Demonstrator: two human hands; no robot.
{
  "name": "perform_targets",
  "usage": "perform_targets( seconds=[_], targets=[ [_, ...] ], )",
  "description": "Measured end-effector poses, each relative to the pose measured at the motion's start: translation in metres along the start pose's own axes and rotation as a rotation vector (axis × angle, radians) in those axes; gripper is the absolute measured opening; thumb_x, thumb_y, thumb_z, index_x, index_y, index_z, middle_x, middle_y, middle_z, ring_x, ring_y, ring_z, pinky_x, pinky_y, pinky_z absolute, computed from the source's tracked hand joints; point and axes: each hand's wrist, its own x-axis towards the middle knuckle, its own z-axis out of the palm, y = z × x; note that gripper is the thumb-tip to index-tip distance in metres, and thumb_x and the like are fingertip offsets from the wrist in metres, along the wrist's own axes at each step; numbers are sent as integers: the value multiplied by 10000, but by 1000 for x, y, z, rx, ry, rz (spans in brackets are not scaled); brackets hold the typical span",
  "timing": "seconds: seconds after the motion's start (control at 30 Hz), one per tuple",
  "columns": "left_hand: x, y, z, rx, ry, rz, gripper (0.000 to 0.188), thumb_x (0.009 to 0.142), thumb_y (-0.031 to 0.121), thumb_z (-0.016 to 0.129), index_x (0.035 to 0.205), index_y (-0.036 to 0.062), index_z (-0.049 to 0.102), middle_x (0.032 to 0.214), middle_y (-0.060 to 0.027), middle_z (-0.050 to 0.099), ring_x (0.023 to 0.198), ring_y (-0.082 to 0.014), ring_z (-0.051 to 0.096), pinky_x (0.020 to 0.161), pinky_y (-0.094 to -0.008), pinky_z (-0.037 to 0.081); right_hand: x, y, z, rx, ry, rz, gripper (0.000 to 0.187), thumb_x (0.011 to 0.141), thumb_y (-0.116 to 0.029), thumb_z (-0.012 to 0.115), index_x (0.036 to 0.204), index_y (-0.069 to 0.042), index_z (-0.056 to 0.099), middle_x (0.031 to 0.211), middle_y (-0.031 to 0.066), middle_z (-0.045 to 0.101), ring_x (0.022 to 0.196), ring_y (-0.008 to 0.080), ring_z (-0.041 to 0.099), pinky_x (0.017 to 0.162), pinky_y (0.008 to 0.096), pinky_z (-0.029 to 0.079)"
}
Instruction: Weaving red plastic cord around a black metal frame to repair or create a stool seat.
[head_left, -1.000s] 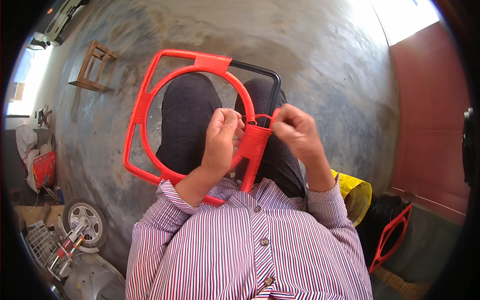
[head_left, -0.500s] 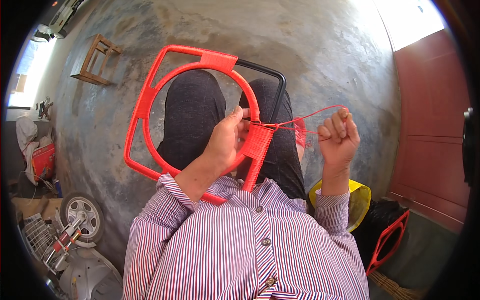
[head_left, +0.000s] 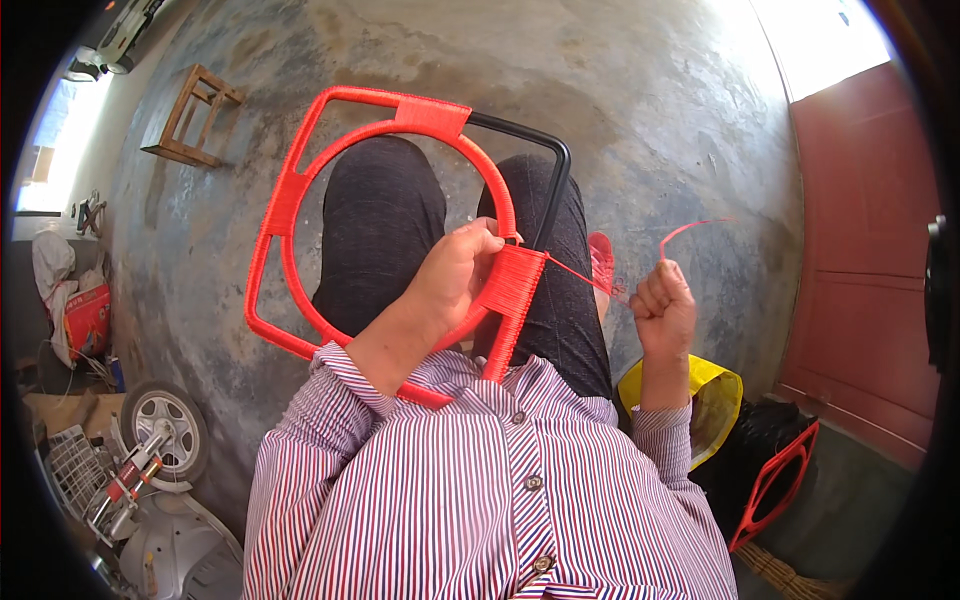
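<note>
The red-wrapped frame (head_left: pixel 515 275) is lying across the person's lap, its near side reaching the striped shirt (head_left: pixel 450 500). One round ring (head_left: pixel 290 265) is sitting inside one squarish outer border (head_left: pixel 300 140), and three broad wrapped blocks (head_left: pixel 432 116) are showing between them: one at the far side, one at the left, one at the right. The left forearm is covering part of the near side. One stretch of bare black tube (head_left: pixel 561 165) is forming the far right corner. Two dark-trousered knees (head_left: pixel 382 220) are showing beneath, the left one within the ring's opening.

Both hands are working with closed grips. The left hand (head_left: pixel 455 275) is grasping the ring just beside the right-hand block, its thumb lying on top and its other fingers mostly hidden. The right hand (head_left: pixel 665 305) is hanging well apart from the frame, clenching one thin red cord (head_left: pixel 580 275) in a fist with no gap showing. The cord is running straight from the block's corner to that fist, and its loose end is arching out above the thumb, blurring toward its tip.

One second red frame (head_left: pixel 775 485) is standing at the lower right, near one yellow bag (head_left: pixel 715 400). One wooden stool (head_left: pixel 195 115) is standing at the upper left.
</note>
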Motion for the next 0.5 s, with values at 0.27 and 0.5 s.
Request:
perform_targets(
  seconds=[0.27,0.5],
  targets=[
    [-3,-2,7,107,11,58,146,885,114,485,998,49,552,928,-60,620,830,-156,605,821,-323,523,35,17,-21,89,237,25,159,966,-130,546,812,-119,510,554,-69,298,454,48,238,426,233,207],
    [-9,-10,8,122,70,261,110,967,208,510,972,99,520,875,-7,534,782,-111,529,744,-294,513,29,19,126,-797,-138,-202,111,931,-153,606,869,-60,616,625,-6,530,511,75,455,476,258,382]
  ],
)
